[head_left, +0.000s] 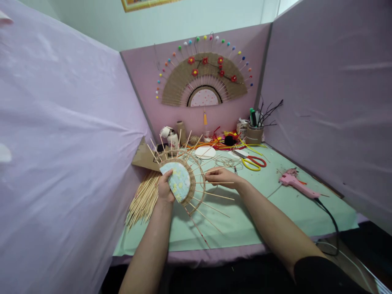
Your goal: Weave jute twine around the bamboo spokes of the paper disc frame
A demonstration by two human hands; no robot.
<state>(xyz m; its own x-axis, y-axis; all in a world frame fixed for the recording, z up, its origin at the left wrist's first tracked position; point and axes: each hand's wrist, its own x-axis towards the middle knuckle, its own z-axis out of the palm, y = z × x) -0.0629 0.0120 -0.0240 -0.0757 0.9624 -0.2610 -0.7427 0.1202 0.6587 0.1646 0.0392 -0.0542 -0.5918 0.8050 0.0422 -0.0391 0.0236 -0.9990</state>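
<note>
My left hand (165, 188) grips a half-made fan (181, 181) by its pale blue patterned half-disc, holding it tilted above the green mat (245, 212). Thin bamboo sticks radiate from the disc, and tan twine is woven round them in arcs. My right hand (221, 177) is at the fan's right side with its fingers pinched together on a stick or the twine; I cannot make out which. A loose coil of twine (226, 162) lies just beyond that hand.
A bundle of bamboo skewers (143, 200) lies left of the fan, with cardboard (143, 157) behind it. Red-and-yellow scissors (252, 161), a pink glue gun (295, 183) with black cord, a white disc (205, 152), and cups of supplies (254, 132) are on the table. A finished fan (203, 79) hangs on the back wall.
</note>
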